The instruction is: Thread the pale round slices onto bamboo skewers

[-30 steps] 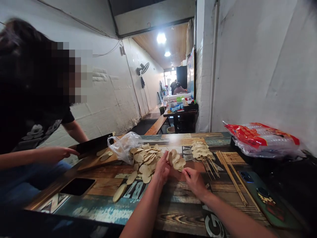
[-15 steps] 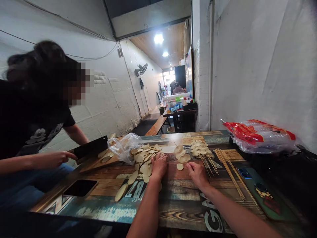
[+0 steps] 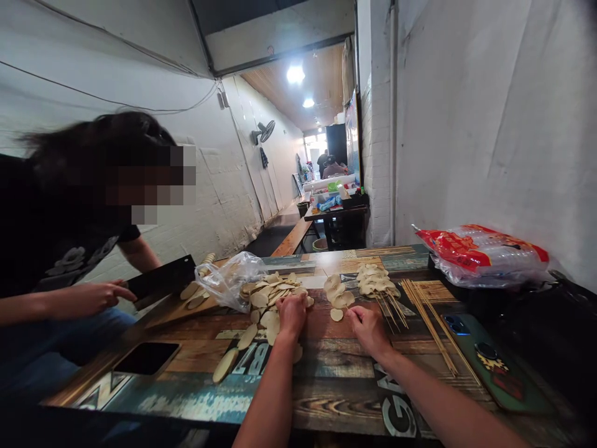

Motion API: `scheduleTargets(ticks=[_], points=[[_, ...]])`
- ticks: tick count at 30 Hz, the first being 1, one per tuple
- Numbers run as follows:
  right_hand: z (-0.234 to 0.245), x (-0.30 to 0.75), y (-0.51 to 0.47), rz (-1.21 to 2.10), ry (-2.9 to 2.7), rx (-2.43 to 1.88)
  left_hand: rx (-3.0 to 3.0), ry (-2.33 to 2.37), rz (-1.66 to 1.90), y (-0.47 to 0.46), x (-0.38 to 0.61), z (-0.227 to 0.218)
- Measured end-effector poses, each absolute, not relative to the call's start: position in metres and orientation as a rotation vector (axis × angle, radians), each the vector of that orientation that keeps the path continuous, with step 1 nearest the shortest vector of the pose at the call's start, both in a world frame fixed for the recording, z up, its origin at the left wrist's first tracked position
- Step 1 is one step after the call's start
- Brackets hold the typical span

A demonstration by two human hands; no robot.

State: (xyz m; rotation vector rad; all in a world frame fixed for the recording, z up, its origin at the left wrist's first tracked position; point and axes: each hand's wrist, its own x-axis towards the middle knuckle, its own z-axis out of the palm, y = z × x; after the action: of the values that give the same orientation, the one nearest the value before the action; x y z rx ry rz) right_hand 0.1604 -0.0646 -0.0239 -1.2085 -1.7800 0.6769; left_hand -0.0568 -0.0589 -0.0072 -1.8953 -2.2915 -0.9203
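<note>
My left hand (image 3: 292,316) is at the right end of a heap of thin pale slices (image 3: 265,292) that look like potato. Its fingers are curled in, with a slice (image 3: 310,301) at the fingertips. My right hand (image 3: 369,328) pinches the lower end of a thin skewer, mostly hidden by the fingers. Several slices are threaded on that skewer (image 3: 336,291), fanned over one another just above the table. A single loose slice (image 3: 336,315) lies below them. Finished-looking skewers of slices (image 3: 373,280) are stacked to the right.
Bare bamboo skewers (image 3: 431,323) and a green phone (image 3: 499,364) lie on the right; a red-and-clear package (image 3: 482,249) sits behind. At left, a co-worker holds a cleaver (image 3: 161,283) over a cutting board (image 3: 186,314). A plastic bag (image 3: 233,280) and dark phone (image 3: 147,359) are nearby.
My left hand's fingers have curled in at the heap, and the hand has shifted slightly left. My right hand stays on the skewer. The co-worker has leaned lower and further forward.
</note>
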Motion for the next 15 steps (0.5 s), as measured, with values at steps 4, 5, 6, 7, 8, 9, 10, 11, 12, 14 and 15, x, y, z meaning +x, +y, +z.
scheduleTargets(ticks=[4,5,6,7,8,9,10,11,12,14,15], points=[[-0.022,0.161,-0.066,0.648,-1.794,-1.199,-1.805,-2.291,-0.876,-0.057,-0.053,-0.011],[-0.022,0.161,-0.066,0.642,-1.795,-1.197,-1.805,-2.292,-0.826,-0.057,-0.052,-0.011],[-0.021,0.161,-0.066,0.641,-1.795,-1.197,-1.810,-2.290,-0.780,-0.057,-0.050,-0.011],[-0.021,0.161,-0.066,0.644,-1.795,-1.197,-1.818,-2.284,-0.752,-0.058,-0.048,-0.011],[-0.022,0.161,-0.066,0.647,-1.793,-1.197,-1.824,-2.275,-0.746,-0.058,-0.046,-0.010],[-0.022,0.161,-0.065,0.648,-1.793,-1.197,-1.824,-2.267,-0.764,-0.059,-0.045,-0.009],[-0.022,0.160,-0.065,0.646,-1.793,-1.197,-1.813,-2.259,-0.804,-0.060,-0.045,-0.008],[-0.023,0.160,-0.065,0.641,-1.793,-1.200,-1.797,-2.250,-0.866,-0.060,-0.044,-0.006],[-0.023,0.160,-0.065,0.633,-1.792,-1.204,-1.783,-2.235,-0.950,-0.061,-0.044,-0.005],[-0.023,0.160,-0.065,0.619,-1.788,-1.209,-1.773,-2.166,-1.207,-0.061,-0.044,-0.003],[-0.023,0.159,-0.065,0.620,-1.785,-1.209,-1.770,-2.119,-1.388,-0.061,-0.044,-0.002]])
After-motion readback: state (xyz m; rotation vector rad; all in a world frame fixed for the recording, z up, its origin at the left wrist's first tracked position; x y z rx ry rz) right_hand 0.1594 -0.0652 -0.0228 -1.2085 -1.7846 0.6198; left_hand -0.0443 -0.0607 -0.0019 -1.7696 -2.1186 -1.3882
